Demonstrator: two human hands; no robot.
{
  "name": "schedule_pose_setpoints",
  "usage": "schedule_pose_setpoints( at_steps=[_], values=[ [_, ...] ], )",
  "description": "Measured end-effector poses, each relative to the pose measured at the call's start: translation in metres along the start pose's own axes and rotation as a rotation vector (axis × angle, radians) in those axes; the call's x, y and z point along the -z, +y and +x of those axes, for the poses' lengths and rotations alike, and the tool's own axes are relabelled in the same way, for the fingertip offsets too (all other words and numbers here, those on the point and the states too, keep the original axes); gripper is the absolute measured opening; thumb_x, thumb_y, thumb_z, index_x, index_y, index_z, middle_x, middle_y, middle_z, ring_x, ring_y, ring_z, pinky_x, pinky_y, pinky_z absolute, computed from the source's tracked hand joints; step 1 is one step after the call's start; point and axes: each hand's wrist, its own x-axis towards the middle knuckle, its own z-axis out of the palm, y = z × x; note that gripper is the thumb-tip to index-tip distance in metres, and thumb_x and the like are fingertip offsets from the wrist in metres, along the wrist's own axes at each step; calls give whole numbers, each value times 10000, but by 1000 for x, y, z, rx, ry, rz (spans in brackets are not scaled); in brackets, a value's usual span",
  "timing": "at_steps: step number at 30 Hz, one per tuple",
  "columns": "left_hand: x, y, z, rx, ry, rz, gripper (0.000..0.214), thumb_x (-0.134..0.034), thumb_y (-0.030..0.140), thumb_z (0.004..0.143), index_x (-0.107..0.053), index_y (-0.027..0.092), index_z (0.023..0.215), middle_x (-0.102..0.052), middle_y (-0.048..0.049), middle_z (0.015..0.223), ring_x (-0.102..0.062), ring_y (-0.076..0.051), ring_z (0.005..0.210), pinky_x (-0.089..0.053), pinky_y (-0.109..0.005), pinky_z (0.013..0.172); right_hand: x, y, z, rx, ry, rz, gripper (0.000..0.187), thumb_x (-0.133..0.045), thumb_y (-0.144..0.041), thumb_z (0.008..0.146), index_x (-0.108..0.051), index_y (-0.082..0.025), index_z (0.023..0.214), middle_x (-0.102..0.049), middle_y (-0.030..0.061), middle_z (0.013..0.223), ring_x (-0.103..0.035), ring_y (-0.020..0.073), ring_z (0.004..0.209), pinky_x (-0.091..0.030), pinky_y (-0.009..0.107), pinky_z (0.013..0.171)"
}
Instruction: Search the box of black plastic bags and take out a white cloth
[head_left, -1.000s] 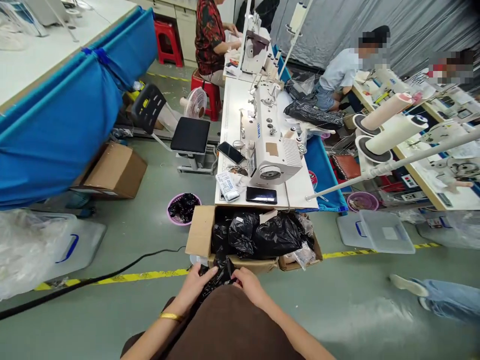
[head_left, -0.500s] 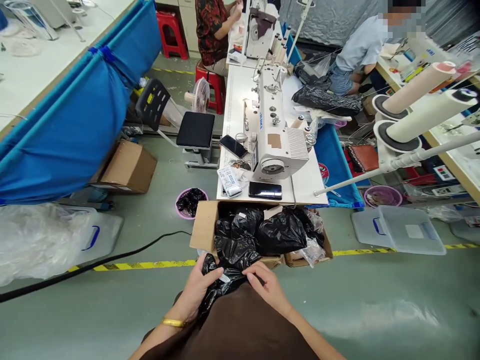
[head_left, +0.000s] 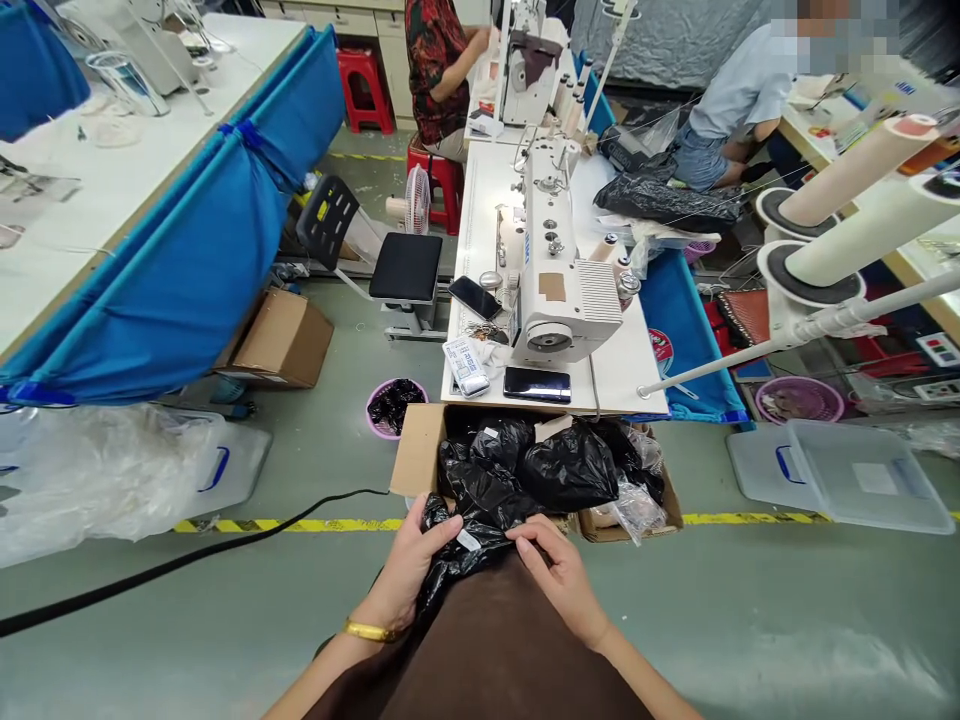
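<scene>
black plastic bag (head_left: pixel 465 548) — one, pinched by two hands — left hand (head_left: pixel 409 570), right hand (head_left: pixel 561 575).

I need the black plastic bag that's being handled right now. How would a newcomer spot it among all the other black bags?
Start at the white sewing machine; below its table stands an open cardboard box stuffed with black bags. The crumpled black plastic bag lies nearest the camera, on brown cloth. Unlike those in the box, it is pinched between left hand and right hand.

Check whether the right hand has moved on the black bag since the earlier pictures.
Yes. The right hand slid away from the cardboard box, down the black bag toward the lap.
</scene>
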Motion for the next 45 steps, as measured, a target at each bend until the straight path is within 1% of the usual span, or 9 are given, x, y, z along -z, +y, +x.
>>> schedule_pose_setpoints(
  at_steps=[5, 11, 15, 20, 23, 26, 29, 36, 45],
  values=[
    [17, 1, 4, -51, 86, 218, 493, -816, 535, 771, -641, 247, 1131, -732, -38, 1063, -669, -247, 985, -544, -340, 893, 0, 25, 1, -109, -29, -23, 240, -521, -375, 1059, -694, -261, 1180, -678, 45, 1012, -652, 191, 952, -526, 314, 880],
    [71, 11, 14, -152, 138, 608, 503, -744, 693, 741, -594, 248, 563, -605, -31, 711, -534, -257, 790, -464, -320, 769, -19, 90, 32, -261, 3, -335, 545, -689, -368, 889, -553, -215, 1394, -596, 166, 1349, -537, 361, 1274, -492, 539, 1069],
    [75, -4, 21, -152, 99, 702, 466, -799, 582, 697, -511, 261, 519, -642, -47, 776, -543, -263, 806, -438, -336, 784, -45, 109, 53, -329, -114, -419, 406, -642, -156, 789, -640, -209, 1192, -625, 143, 1149, -612, 354, 1080, -522, 505, 953],
    [61, -32, 40, 11, 45, 575, 555, -847, 611, 621, -680, 257, 1015, -721, -47, 862, -647, -298, 914, -477, -381, 882, -37, 79, 55, -238, -34, -357, 249, -427, -91, 830, -555, -222, 998, -568, 68, 1002, -587, 243, 964, -486, 370, 901],
    [48, -39, 61, 185, -77, 416, 714, -608, 855, 748, -725, 203, 1015, -765, -107, 902, -701, -321, 921, -523, -436, 892, -27, 51, 40, -114, -70, -251, 201, -445, -95, 826, -527, -233, 947, -558, 36, 955, -566, 208, 918, -462, 308, 854],
    [33, -42, 79, 340, -210, 277, 882, -370, 960, 787, -769, 193, 965, -777, -127, 864, -739, -349, 903, -570, -494, 861, -34, 35, 21, 7, -314, -88, 244, -516, -69, 743, -543, -237, 918, -571, 14, 940, -553, 184, 872, -427, 264, 777],
    [19, -48, 84, 413, -278, 216, 772, -648, 909, 671, -785, 188, 908, -769, -110, 765, -752, -371, 859, -580, -520, 872, -43, 31, 11, -58, -536, 7, 273, -589, -54, 696, -594, -234, 902, -604, 7, 945, -566, 174, 853, -416, 248, 745],
    [27, -61, 60, 196, -203, 142, 872, -975, 556, 513, -684, 184, 1246, -767, -155, 1238, -674, -384, 1194, -511, -472, 1052, -2, 2, 22, -246, -709, 172, 358, -695, -355, 906, -743, -316, 1258, -731, 60, 1253, -658, 274, 1139, -481, 382, 1013],
    [46, -51, 39, 23, -39, 169, 940, -967, 498, 568, -590, 190, 1373, -684, -181, 1393, -610, -401, 1308, -462, -493, 1131, 34, 14, 18, -486, -504, 343, 447, -650, -573, 964, -702, -277, 1295, -744, 115, 1259, -678, 295, 1214, -494, 494, 1090]
  ],
)
